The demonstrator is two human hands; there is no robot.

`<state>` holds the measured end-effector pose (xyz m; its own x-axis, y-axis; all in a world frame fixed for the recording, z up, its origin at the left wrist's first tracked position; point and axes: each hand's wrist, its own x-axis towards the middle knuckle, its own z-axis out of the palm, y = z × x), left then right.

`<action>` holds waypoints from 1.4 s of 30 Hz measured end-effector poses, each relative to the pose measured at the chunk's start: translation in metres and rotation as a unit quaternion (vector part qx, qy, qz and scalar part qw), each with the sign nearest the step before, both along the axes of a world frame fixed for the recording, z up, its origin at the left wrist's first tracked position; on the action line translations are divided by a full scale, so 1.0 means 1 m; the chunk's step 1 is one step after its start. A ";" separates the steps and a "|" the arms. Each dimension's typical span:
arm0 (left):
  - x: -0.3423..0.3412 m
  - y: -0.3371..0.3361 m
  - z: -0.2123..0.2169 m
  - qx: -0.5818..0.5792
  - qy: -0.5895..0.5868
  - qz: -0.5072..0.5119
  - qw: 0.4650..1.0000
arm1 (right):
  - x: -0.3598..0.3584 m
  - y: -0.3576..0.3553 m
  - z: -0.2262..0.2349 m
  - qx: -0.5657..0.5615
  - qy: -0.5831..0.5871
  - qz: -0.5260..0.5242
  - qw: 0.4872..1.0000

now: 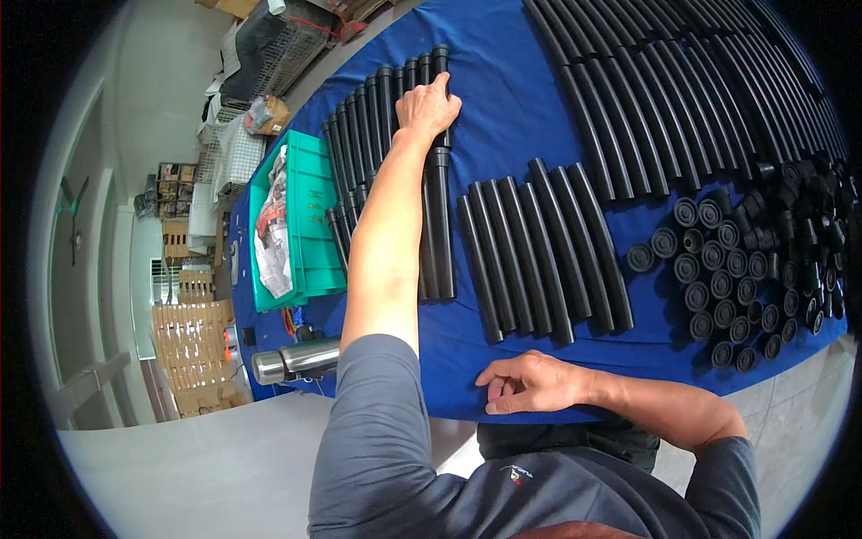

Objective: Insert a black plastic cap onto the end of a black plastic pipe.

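My left hand [429, 106] reaches far across the blue-covered table [512, 108] and presses on a long black tube [440, 216] at the right edge of a row of black tubes [368, 126]. Its fingers curl over the tube's upper part. My right hand [530, 384] rests flat near the table's front edge, fingers loosely bent, holding nothing. A second group of black tubes [548, 251] lies just right of my left arm.
Many longer black tubes [682, 90] fill the far right of the table. Several short black caps [727, 278] stand clustered at the right. A green bin [305, 225] with papers sits at left, a steel flask [292, 362] near the corner. Cardboard boxes and wire baskets stand beyond.
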<state>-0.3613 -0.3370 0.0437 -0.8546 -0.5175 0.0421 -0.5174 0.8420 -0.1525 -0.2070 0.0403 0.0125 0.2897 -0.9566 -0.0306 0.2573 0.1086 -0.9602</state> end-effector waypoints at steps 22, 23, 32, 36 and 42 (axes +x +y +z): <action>0.018 0.039 0.025 -0.037 0.049 -0.030 0.998 | -0.002 0.006 -0.003 -0.047 0.057 -0.021 0.997; 0.022 0.054 0.028 -0.031 0.114 -0.088 0.989 | -0.001 0.006 -0.004 -0.053 0.056 -0.016 0.997; 0.096 0.280 0.020 0.193 0.137 -0.340 0.910 | 0.005 0.005 -0.007 -0.074 0.089 -0.012 0.993; 0.098 0.304 0.016 0.223 0.042 -0.319 0.920 | 0.002 0.007 -0.003 -0.046 0.087 0.014 0.995; 0.123 0.293 0.022 0.222 0.208 -0.296 0.906 | 0.001 0.006 0.000 -0.074 0.096 0.008 0.993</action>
